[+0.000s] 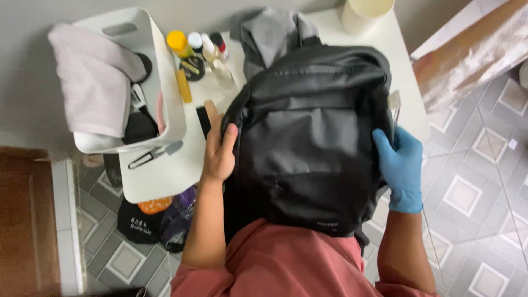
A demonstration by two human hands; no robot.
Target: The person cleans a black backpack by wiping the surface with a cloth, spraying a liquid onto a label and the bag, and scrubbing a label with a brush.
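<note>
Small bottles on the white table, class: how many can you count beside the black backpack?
4, clustered left of the black fabric backpack: yellow-capped bottle, white-capped bottle, clear bottle, red-capped bottle. The backpack may hide more.

We wear a dusty-red short-sleeved shirt point(286, 264); our right hand point(400, 168) wears a blue disposable glove; our left hand point(219, 157) is bare.
</note>
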